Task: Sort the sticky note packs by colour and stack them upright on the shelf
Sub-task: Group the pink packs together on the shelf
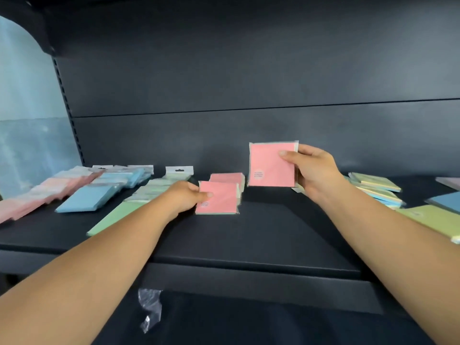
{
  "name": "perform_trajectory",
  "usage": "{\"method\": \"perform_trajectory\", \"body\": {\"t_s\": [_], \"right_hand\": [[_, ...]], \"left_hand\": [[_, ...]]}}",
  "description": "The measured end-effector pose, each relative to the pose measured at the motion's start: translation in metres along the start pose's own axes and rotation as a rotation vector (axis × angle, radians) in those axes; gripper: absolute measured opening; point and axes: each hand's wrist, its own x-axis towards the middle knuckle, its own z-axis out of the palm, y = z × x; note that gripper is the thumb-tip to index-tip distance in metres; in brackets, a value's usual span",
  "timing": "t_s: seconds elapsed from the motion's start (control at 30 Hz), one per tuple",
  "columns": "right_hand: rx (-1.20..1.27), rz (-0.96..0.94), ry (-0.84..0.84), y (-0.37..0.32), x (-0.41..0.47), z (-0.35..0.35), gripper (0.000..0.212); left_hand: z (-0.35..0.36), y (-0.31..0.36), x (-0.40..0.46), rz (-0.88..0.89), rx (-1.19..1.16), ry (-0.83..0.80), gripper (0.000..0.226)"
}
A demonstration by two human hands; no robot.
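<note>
Packs on shelf

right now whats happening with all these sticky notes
A person is sorting sticky note packs on a dark shelf. The right hand holds one pink pack upright above the shelf, while the left hand grips another pink pack on a small pink pile. Rows of pink, blue and green packs lie to the left; mixed packs lie flat on the right.

Pink packs centre; blue pack, green pack left; shelf black.
</note>
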Motion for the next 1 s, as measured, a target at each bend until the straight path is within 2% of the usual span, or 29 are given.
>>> {"method": "perform_trajectory", "body": {"t_s": [0.2, 0.3, 0.4, 0.5, 0.6, 0.67, 0.77, 0.87, 1.0], "right_hand": [[-0.019, 0.013, 0.037, 0.004, -0.003, 0.001, 0.010], [-0.009, 0.039, 0.038, 0.006, -0.005, 0.006, 0.011], [-0.045, 0.105, 0.002, 0.014, -0.010, 0.017, 0.014], [-0.120, 0.170, -0.047, 0.024, -0.016, 0.031, 0.013], [-0.157, 0.222, -0.065, 0.031, -0.017, 0.045, 0.010], [-0.180, 0.249, -0.083, 0.034, -0.017, 0.057, 0.011], [-0.230, 0.264, -0.057, 0.041, -0.016, 0.074, 0.017], [-0.394, 0.234, -0.042, 0.049, -0.015, 0.087, 0.022], [-0.657, 0.196, 0.003, 0.049, -0.021, 0.092, 0.020]], "left_hand": [[0.009, 0.000, 0.022, 0.074, 0.067, -0.003, 0.018], [0.011, -0.001, 0.022, 0.060, 0.175, 0.028, 0.034], [0.010, 0.000, 0.020, 0.054, 0.253, 0.040, 0.036], [0.005, -0.003, 0.019, 0.027, 0.129, 0.049, 0.046], [-0.008, -0.007, 0.001, 0.002, -0.051, 0.016, 0.045], [-0.016, -0.014, -0.021, 0.060, -0.067, 0.010, 0.036], [-0.019, -0.026, -0.071, 0.239, 0.147, 0.085, 0.038], [-0.014, -0.037, -0.095, 0.414, 0.343, 0.218, 0.040], [-0.009, -0.044, -0.096, 0.449, 0.433, 0.319, 0.038]]}}
